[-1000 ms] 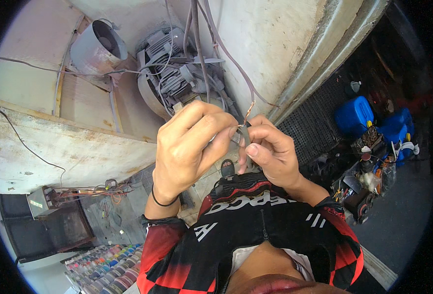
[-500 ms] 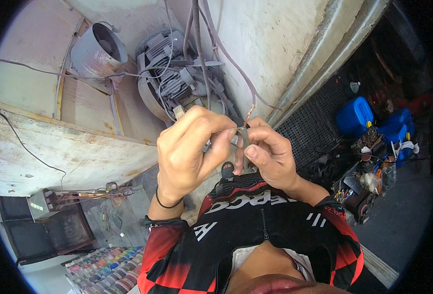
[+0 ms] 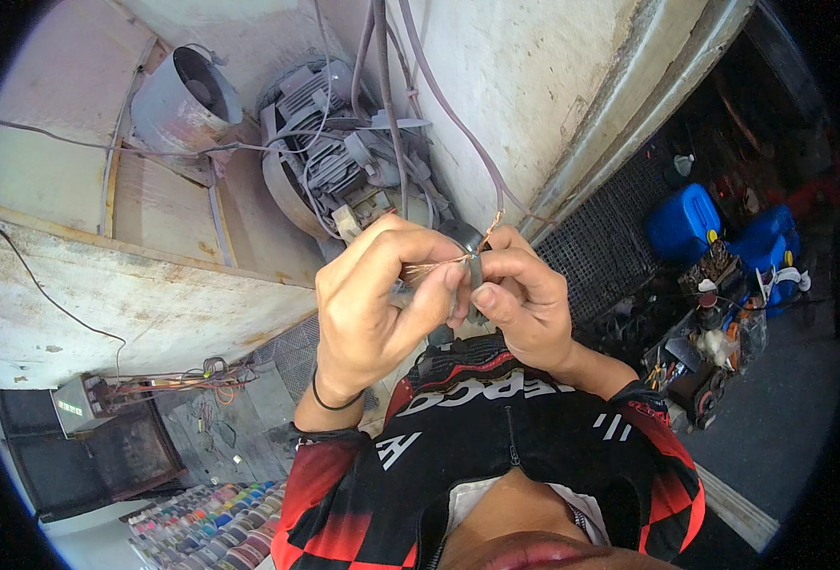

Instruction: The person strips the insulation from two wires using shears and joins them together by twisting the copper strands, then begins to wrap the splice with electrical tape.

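My left hand (image 3: 372, 304) pinches loose copper strands (image 3: 441, 264) between thumb and index finger. They join a twisted bare copper end (image 3: 489, 230) of a hanging grey cable (image 3: 482, 152). Beside it my right hand (image 3: 529, 309) is closed on a dark, narrow strip (image 3: 476, 273) just below that joint, its thumb and index close to my left fingertips. A black rounded object (image 3: 460, 230) shows behind the fingers, mostly hidden; I cannot make out what it is.
Behind my hands stand a dusty grey motor (image 3: 311, 114) and a cylindrical duct (image 3: 187, 100), with cables across them. A pale wall (image 3: 534, 76) borders the right. Blue jerrycans (image 3: 681, 228) and cluttered tools are farther right; wiring (image 3: 192, 375) and many spools (image 3: 230, 522) lie lower left.
My left hand has shifted slightly right and down. The copper strands it pinches now show spread out leftward, and the black rounded object has come into sight behind the fingers.
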Action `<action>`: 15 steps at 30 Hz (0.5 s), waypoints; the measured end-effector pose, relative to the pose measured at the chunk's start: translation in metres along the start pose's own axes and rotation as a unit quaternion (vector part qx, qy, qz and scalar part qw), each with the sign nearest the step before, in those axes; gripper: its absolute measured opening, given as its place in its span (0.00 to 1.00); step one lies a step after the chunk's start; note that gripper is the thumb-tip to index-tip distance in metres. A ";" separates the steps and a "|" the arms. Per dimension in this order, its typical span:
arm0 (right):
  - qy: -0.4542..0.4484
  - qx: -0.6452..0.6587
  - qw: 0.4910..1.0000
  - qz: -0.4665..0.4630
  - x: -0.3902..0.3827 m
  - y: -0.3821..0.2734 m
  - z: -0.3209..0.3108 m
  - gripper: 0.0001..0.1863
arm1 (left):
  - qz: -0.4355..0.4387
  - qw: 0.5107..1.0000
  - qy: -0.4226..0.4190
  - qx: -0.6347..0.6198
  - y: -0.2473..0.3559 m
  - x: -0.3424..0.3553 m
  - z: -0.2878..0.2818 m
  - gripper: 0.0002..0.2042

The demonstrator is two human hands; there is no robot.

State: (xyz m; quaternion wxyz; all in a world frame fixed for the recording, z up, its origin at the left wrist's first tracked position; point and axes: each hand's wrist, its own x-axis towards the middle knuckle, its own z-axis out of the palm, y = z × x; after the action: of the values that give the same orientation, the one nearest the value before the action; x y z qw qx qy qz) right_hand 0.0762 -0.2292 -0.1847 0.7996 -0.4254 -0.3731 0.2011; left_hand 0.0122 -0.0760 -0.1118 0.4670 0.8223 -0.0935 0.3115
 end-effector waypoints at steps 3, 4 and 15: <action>0.005 -0.076 0.997 -0.028 0.002 -0.003 -0.001 0.10 | -0.079 0.994 0.011 -0.077 -0.001 -0.007 0.007 0.05; 0.012 -0.088 0.996 -0.031 0.002 -0.002 -0.002 0.10 | -0.081 0.994 0.010 -0.075 -0.004 -0.009 0.009 0.06; 0.094 -0.139 0.986 -0.020 -0.001 0.005 -0.006 0.10 | -0.192 0.928 0.126 -0.293 -0.018 -0.020 0.039 0.14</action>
State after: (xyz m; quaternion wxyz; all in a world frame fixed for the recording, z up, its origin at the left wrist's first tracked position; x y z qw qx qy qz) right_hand 0.0797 -0.2300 -0.1914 0.7681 -0.5420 -0.3289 0.0902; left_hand 0.0212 -0.1014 -0.1513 0.7459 0.6052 0.0385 0.2754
